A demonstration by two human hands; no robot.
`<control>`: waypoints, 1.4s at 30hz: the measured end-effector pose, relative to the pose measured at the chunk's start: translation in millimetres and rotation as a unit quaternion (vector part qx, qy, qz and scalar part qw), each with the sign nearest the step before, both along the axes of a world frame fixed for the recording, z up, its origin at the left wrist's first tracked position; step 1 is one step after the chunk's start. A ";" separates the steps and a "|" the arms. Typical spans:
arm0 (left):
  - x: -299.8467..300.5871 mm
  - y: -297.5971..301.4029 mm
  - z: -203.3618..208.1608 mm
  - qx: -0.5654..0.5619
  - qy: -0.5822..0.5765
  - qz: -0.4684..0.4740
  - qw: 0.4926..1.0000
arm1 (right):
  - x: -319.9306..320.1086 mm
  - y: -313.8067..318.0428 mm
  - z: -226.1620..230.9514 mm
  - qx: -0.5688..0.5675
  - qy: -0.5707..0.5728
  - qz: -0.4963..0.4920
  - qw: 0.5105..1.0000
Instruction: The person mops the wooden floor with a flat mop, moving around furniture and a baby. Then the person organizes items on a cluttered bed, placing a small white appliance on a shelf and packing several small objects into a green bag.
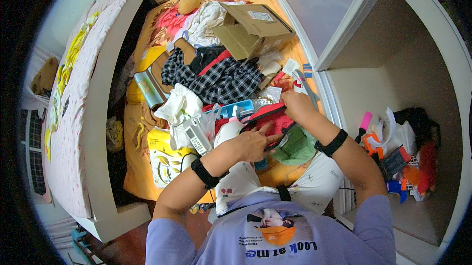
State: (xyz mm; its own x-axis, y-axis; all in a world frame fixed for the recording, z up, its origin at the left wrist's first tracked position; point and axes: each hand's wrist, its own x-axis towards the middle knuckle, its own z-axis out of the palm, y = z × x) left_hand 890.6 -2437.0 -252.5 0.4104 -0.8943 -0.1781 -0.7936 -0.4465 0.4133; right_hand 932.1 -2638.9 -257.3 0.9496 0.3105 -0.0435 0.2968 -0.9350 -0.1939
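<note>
In front of me is a red fabric pouch with black trim [276, 121], held between my two hands. My left hand [251, 144] lies over its near left side, fingers bent onto the red cloth and the thumb hidden. At the upper right edge my right hand [298, 107] pinches the black trim with curled fingers. Just under the pouch, toward my lap, sits a crumpled green fabric item [296, 148]. A blue plastic tray [237, 109] with small things in it lies beyond my left hand. To its left is a white handset-like device with buttons [196, 136].
A yellow-and-white package [166, 159] lies at the left. Farther off are a black-and-white checked garment [221, 82] and an open cardboard box [260, 26]. An open cupboard [393, 68] at the right holds a pile of mixed items. A white bed-like frame [110, 97] borders the left.
</note>
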 end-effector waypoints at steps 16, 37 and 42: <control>15.5 66.6 -32.3 -0.265 0.159 0.225 0.924 | -6.3 43.1 6.7 0.046 -0.014 0.076 0.996; -9.5 205.0 -143.9 -0.239 0.075 0.692 0.676 | 2.2 143.3 -12.7 0.159 0.006 0.049 0.986; -15.8 214.7 -25.7 -0.437 -0.025 0.450 0.779 | 15.2 146.9 -5.8 0.079 0.117 0.072 0.987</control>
